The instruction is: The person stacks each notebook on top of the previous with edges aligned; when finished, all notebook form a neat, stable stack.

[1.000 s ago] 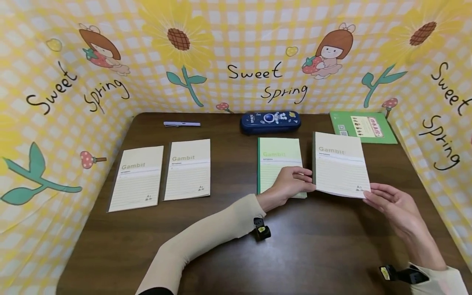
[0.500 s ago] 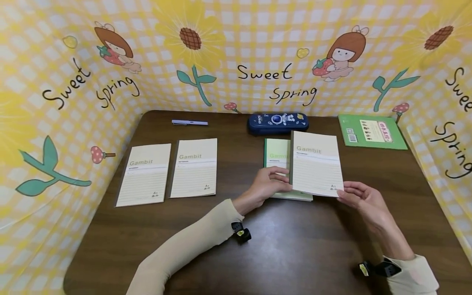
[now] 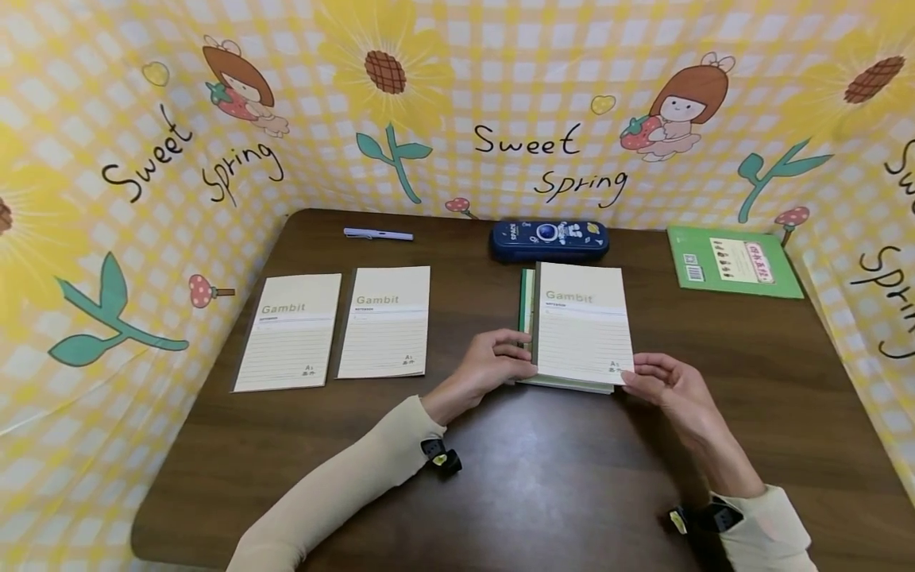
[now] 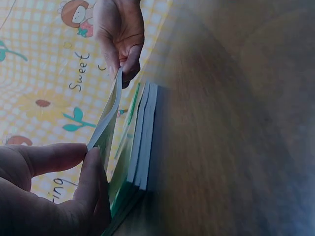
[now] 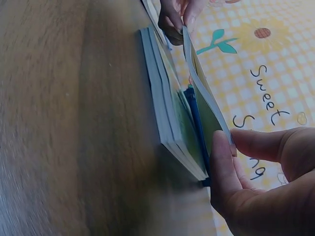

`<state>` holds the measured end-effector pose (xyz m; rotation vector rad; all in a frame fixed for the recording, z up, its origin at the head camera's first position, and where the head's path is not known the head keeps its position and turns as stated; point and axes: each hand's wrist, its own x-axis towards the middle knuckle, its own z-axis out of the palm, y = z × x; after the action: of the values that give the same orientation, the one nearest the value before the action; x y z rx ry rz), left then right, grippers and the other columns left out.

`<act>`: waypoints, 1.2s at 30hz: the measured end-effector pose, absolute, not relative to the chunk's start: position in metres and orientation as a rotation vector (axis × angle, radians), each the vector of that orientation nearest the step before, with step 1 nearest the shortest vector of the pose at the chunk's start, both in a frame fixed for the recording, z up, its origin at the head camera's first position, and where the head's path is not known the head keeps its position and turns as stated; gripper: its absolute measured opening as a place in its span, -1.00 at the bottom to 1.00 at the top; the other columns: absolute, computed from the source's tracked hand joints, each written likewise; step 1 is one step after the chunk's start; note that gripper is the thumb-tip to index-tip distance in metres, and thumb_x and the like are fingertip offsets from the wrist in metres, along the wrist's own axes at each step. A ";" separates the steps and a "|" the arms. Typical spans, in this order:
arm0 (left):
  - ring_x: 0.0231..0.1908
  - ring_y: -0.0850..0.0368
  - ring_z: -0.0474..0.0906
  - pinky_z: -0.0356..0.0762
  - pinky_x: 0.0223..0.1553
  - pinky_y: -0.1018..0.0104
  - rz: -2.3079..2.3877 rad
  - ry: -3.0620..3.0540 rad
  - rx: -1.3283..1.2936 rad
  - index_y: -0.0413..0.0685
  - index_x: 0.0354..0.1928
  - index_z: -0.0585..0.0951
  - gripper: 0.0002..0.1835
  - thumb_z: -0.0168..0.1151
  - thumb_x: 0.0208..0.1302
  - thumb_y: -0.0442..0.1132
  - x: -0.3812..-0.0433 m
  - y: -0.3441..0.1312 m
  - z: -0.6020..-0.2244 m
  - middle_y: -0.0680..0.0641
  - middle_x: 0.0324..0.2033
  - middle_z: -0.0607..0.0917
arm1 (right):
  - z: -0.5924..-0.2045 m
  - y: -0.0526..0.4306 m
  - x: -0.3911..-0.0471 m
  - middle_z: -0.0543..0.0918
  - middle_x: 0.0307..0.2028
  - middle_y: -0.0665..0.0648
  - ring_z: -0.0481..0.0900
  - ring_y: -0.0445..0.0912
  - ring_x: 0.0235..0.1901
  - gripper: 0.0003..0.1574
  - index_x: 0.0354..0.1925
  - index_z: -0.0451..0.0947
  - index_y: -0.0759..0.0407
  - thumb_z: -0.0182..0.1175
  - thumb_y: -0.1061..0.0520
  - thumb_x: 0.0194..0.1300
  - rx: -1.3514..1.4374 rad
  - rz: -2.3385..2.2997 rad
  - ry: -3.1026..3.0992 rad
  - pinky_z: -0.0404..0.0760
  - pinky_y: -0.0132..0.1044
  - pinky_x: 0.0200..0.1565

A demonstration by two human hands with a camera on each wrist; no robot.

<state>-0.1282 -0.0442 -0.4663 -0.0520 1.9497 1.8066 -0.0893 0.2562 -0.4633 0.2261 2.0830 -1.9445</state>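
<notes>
Both hands hold a cream Gambit notebook (image 3: 582,330) with a dark spine. My left hand (image 3: 484,367) pinches its lower left corner between thumb and fingers, and my right hand (image 3: 675,397) pinches the lower right corner. The wrist views show this notebook slightly bowed and raised above a small stack of green notebooks (image 4: 142,135). In the head view it covers most of that stack; a strip of green spine (image 3: 526,298) shows at the left and page edges below. Seen from the right wrist, the stack's thick page edges (image 5: 160,93) lie flat on the table.
Two more cream notebooks, one (image 3: 289,334) farther left and one (image 3: 386,324) beside it, lie on the brown table (image 3: 515,492). Along the back are a lilac pen (image 3: 379,234), a dark blue pencil case (image 3: 550,241) and a green book (image 3: 736,262). A yellow checked cloth (image 3: 429,95) surrounds the table.
Both hands have carried the cream notebook leftward from the right side of the green stack to over it, then lower. The head view has also shifted somewhat.
</notes>
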 end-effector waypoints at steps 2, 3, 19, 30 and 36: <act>-0.33 0.23 0.70 0.74 -0.22 0.21 1.821 1.935 -0.061 -0.11 0.27 0.63 -0.44 0.49 0.19 -0.39 -0.127 -0.047 -0.469 -0.21 -0.05 0.78 | -0.465 0.253 -0.090 0.71 -0.27 -0.17 0.69 -0.32 -0.27 -0.44 0.23 0.37 0.48 0.33 0.24 0.42 0.227 -1.904 2.112 0.75 -0.45 -0.13; -0.33 0.23 0.70 0.75 -0.20 0.21 1.831 1.926 -0.067 -0.13 0.27 0.62 -0.43 0.49 0.18 -0.41 -0.127 -0.048 -0.470 -0.22 -0.05 0.78 | -0.466 0.251 -0.090 0.70 -0.27 -0.17 0.69 -0.33 -0.27 -0.42 0.24 0.35 0.49 0.33 0.24 0.42 0.226 -1.890 2.120 0.75 -0.46 -0.13; -0.22 0.20 0.72 0.67 -0.15 0.40 1.741 2.138 0.037 -0.20 0.21 0.64 -0.49 0.49 0.19 -0.39 -0.124 -0.056 -0.483 -0.22 -0.08 0.77 | -0.476 0.239 -0.092 0.68 -0.30 -0.13 0.71 -0.32 -0.33 -0.37 0.21 0.43 0.55 0.42 0.22 0.35 0.250 -1.788 2.261 0.79 -0.38 -0.17; -0.36 0.14 0.75 0.81 -0.20 0.23 1.750 2.132 0.006 -0.27 0.24 0.60 -0.55 0.39 0.39 -0.22 -0.124 -0.052 -0.477 -0.25 -0.11 0.75 | -0.474 0.241 -0.092 0.69 -0.30 -0.11 0.71 -0.33 -0.35 -0.38 0.25 0.47 0.50 0.39 0.17 0.38 0.236 -1.659 2.341 0.78 -0.39 -0.19; -0.17 0.00 0.77 0.78 -0.15 0.22 1.608 2.292 0.107 -0.17 0.30 0.59 -0.51 0.34 0.44 -0.10 -0.125 -0.059 -0.472 -0.20 -0.04 0.75 | -0.468 0.242 -0.092 0.69 -0.29 -0.06 0.70 -0.31 -0.35 -0.39 0.25 0.49 0.41 0.40 0.13 0.38 0.191 -1.590 2.439 0.78 -0.38 -0.23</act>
<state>-0.1248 -0.0592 -0.4723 0.1072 2.2920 1.6076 -0.0919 0.2417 -0.4677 0.1911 2.4387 -1.5900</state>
